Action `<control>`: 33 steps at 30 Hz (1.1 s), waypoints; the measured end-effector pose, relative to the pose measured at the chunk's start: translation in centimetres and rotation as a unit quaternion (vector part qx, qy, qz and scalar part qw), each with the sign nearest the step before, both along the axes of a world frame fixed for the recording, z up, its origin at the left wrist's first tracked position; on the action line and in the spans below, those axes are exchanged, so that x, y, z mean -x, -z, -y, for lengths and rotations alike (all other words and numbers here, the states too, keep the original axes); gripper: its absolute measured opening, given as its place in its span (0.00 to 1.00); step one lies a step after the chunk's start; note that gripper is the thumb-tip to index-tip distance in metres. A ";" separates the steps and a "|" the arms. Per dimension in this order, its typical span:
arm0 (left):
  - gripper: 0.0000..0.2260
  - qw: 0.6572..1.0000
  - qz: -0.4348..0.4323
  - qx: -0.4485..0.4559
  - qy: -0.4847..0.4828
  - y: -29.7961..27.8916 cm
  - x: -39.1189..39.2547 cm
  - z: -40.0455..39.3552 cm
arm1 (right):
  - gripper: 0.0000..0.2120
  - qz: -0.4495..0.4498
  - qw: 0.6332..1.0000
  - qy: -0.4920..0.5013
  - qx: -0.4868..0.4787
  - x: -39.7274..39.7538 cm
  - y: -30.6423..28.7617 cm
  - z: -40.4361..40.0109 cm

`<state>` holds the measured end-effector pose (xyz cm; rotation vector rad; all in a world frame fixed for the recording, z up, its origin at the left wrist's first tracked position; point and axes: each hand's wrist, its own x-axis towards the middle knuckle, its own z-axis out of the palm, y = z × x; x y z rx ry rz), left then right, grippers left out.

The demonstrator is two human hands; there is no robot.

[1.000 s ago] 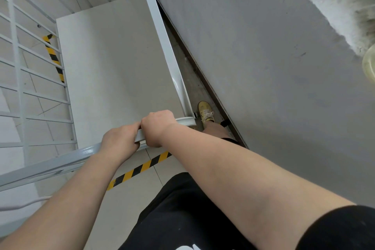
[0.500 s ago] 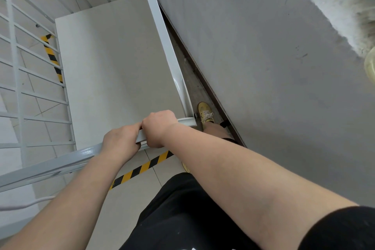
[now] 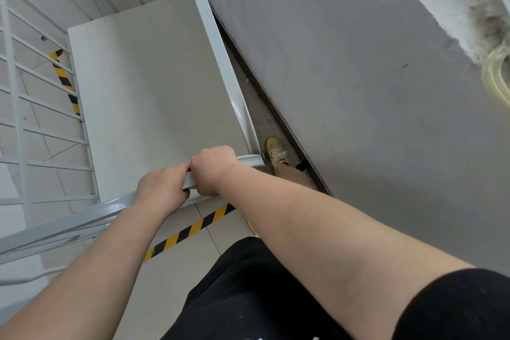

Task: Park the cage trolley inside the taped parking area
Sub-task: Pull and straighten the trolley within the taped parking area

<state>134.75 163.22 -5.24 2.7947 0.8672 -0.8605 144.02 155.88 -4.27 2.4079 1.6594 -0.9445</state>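
Observation:
I look straight down into a white cage trolley (image 3: pixel 154 85) with a pale flat base and barred sides. My left hand (image 3: pixel 162 190) and my right hand (image 3: pixel 214 168) sit side by side, both closed around the trolley's top rail (image 3: pixel 249 159) near its right corner. Yellow-and-black floor tape (image 3: pixel 190 229) runs diagonally under the near rail, just in front of me. A second strip of the same tape (image 3: pixel 64 83) shows through the left bars, along the base's left edge. The trolley's right side rail (image 3: pixel 218 47) lies close beside a grey wall.
A grey wall (image 3: pixel 358 91) fills the right side, with a dark skirting strip along its foot. My yellow shoe (image 3: pixel 276 150) stands in the narrow gap between trolley and wall. A clear hose (image 3: pixel 496 74) and a dirty white patch are at the far right.
The trolley has crept slightly forward and left relative to the floor tape. Both hands keep the same hold on the rail.

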 end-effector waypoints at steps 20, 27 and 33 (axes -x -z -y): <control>0.17 1.000 -0.010 -0.014 0.013 1.1 0.2 -0.3 | 0.16 -0.006 1.000 -0.027 -0.009 -0.2 0.4 -0.1; 0.18 0.998 0.058 0.019 -0.004 0.0 1.4 -1.1 | 0.09 0.005 1.000 -0.022 -0.006 -0.2 0.1 0.1; 0.20 0.999 0.031 -0.021 0.001 -0.8 3.8 -1.9 | 0.03 0.010 1.000 -0.023 -0.005 -0.3 0.1 0.3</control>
